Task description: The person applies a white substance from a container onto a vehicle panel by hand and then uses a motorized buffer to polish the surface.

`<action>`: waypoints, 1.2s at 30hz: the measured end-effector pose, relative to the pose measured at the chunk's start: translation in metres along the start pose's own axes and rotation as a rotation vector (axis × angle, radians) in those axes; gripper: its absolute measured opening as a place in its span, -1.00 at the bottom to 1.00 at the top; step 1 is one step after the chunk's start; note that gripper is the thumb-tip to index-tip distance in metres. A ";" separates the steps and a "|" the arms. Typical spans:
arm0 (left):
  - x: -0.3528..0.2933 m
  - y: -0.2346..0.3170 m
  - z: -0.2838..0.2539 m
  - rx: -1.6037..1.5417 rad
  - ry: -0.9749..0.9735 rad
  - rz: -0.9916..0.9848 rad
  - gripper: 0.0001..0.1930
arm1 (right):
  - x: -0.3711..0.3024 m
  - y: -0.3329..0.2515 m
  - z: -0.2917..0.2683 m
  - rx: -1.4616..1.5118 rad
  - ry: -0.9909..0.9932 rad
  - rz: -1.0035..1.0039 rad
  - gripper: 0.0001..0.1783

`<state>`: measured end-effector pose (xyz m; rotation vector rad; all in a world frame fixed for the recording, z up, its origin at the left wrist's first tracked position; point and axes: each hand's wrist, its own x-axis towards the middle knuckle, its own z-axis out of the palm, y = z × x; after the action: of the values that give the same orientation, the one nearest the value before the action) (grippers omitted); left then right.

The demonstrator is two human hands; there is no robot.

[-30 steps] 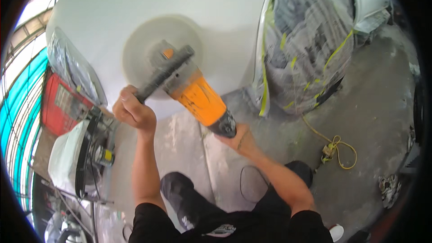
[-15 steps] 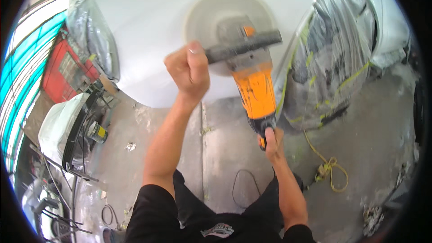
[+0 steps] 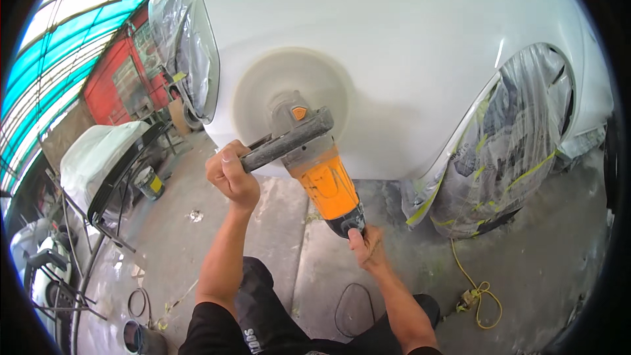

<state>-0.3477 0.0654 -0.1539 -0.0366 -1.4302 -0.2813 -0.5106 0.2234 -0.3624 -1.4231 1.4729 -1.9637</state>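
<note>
An orange and black car polisher is held with its round pad against the pale white car panel. The pad looks smeared, as if spinning. My left hand is closed round the left end of the polisher's dark bar handle. At the tool's rear end my right hand grips the black grip, thumb on top; some of its fingers are hidden beneath.
Grey plastic film with yellow-green tape covers the wheel at right; clear film covers a lamp opening at left. A yellow cord lies on the floor. A wrapped part on a stand, a can and a bucket stand left.
Both hands have moved the polisher left and lower in the picture, over the panel toward the film-covered lamp opening. The view has shifted too, and both grips stay closed.
</note>
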 end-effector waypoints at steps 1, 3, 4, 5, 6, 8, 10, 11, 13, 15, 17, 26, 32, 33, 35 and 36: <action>0.000 0.000 -0.001 0.001 0.007 -0.002 -0.48 | 0.000 0.001 0.001 -0.007 0.001 0.001 -0.44; -0.002 0.001 0.007 0.034 0.024 0.022 -0.50 | -0.003 0.008 -0.003 -0.015 0.004 0.006 -0.43; -0.006 -0.001 0.014 0.032 0.019 0.019 -0.50 | -0.006 0.014 -0.008 -0.017 0.013 0.014 -0.42; -0.010 -0.002 0.022 -0.019 -0.004 0.024 -0.50 | -0.010 0.018 -0.013 -0.020 0.022 0.023 -0.42; -0.013 -0.003 0.025 -0.069 -0.013 0.030 -0.50 | -0.012 0.017 -0.014 -0.030 0.017 0.022 -0.42; -0.020 -0.004 0.032 -0.065 0.010 0.014 -0.50 | -0.017 0.014 -0.016 -0.006 0.165 0.009 -0.37; -0.022 0.001 0.041 -0.078 -0.034 0.011 -0.50 | -0.026 0.026 -0.030 -0.040 0.133 0.039 -0.38; -0.022 0.003 0.043 -0.101 -0.068 0.011 -0.49 | -0.030 0.033 -0.036 -0.065 0.106 0.073 -0.36; -0.023 0.005 0.038 -0.079 -0.087 -0.008 -0.49 | -0.032 0.029 -0.034 -0.063 0.078 0.075 -0.34; -0.024 0.003 0.029 -0.057 -0.112 -0.030 -0.49 | -0.029 0.028 -0.031 -0.057 0.054 0.083 -0.31; -0.024 -0.004 0.016 -0.007 -0.014 -0.060 -0.49 | -0.025 0.026 -0.023 -0.135 0.051 0.085 -0.28; -0.001 -0.006 -0.018 0.015 0.134 -0.092 -0.51 | 0.008 -0.003 0.015 -0.056 -0.041 -0.028 -0.37; -0.002 0.006 0.057 -0.008 -0.047 0.004 -0.53 | -0.015 0.029 -0.023 0.052 0.265 0.042 -0.49; -0.002 0.010 0.071 -0.051 -0.088 -0.010 -0.54 | -0.019 0.027 -0.032 0.048 0.270 0.039 -0.49; 0.002 0.012 0.094 -0.174 -0.139 0.067 -0.55 | -0.024 0.019 -0.043 0.120 0.306 0.183 -0.51; 0.002 0.015 0.101 -0.159 -0.135 0.077 -0.55 | -0.023 0.016 -0.043 0.129 0.292 0.176 -0.51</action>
<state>-0.4422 0.0994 -0.1346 -0.2442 -1.5339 -0.3335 -0.5410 0.2566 -0.3870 -0.9499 1.4979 -2.1762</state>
